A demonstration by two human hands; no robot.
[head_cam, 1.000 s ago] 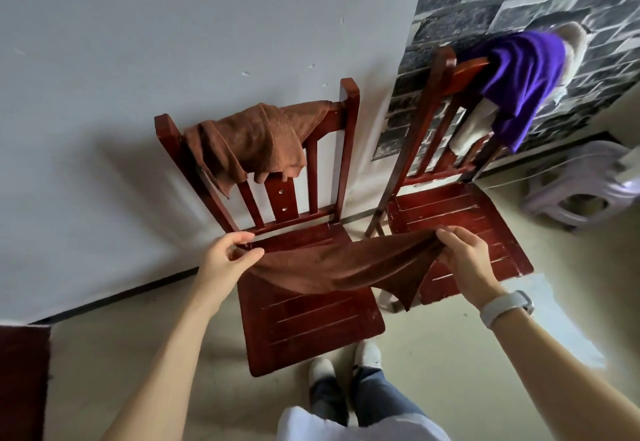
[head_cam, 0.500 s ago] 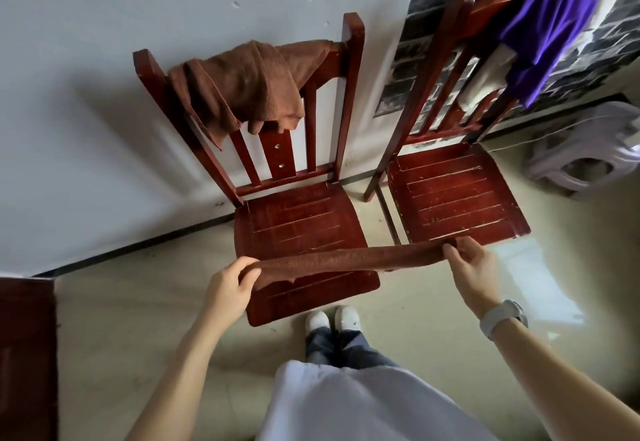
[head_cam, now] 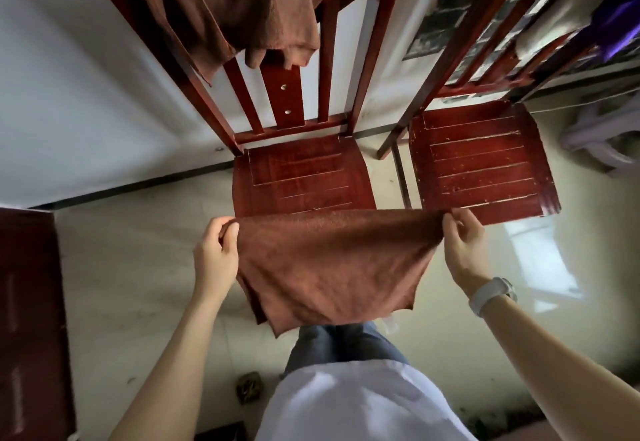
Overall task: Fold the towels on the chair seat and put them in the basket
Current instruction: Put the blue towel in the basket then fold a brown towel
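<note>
So we've got the brown towel (head_cam: 329,264) pinched at its two top corners, left hand (head_cam: 214,253) on one and right hand (head_cam: 462,250) on the other, both sets of fingers closed tight on the cloth with nothing else in them. The held edge runs straight across between our hands, side to side, pulled fairly taut, and that's the long axis we care about. From our fingertips the rest of the towel hangs down and back toward our legs, looking doubled already, since a second layer peeks out along the lower left edge. It's off the seat completely: the near chair seat (head_cam: 301,177) sits just beyond our fingers, on the far side of the taut edge, slightly closer to the left hand than the right. The second chair seat (head_cam: 481,163) is just past the right hand. Our guess is the next fold means bringing one hand across to the other along that edge, or laying it forward onto the seat. Another brown towel (head_cam: 242,8) is draped over the chair back well above our hands. No basket anywhere in view.
</note>
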